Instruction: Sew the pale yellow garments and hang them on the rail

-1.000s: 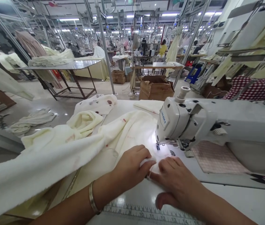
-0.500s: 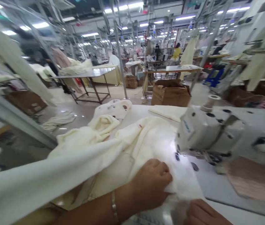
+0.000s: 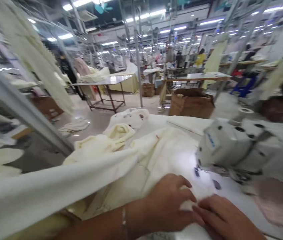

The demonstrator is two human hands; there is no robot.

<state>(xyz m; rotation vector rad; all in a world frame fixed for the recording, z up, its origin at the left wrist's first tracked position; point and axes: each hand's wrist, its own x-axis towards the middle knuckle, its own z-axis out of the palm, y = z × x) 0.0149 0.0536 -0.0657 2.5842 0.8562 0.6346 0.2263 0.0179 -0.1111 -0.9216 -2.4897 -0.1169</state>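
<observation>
A large cream fleece cloth point(image 3: 101, 163) lies across the white sewing table, draped toward me at the left. My left hand point(image 3: 168, 203), with a bangle on the wrist, rests on the cloth near the machine's lit needle area, its fingers curled down and pinching the cloth's edge. My right hand point(image 3: 225, 218) lies just to its right, fingers pressed together on the same edge. The white sewing machine point(image 3: 241, 146) stands right of both hands, blurred by motion.
Another cream piece point(image 3: 117, 131) and a spotted white piece point(image 3: 131, 116) lie at the table's far side. A cardboard box point(image 3: 191, 103) stands on the floor behind. A metal table point(image 3: 103, 83) holds fabric at the back left. A grey rail point(image 3: 23, 110) slants at the left.
The view has swung left and up, so the machine sits further right. Both hands have stayed together on the cloth's edge near the needle.
</observation>
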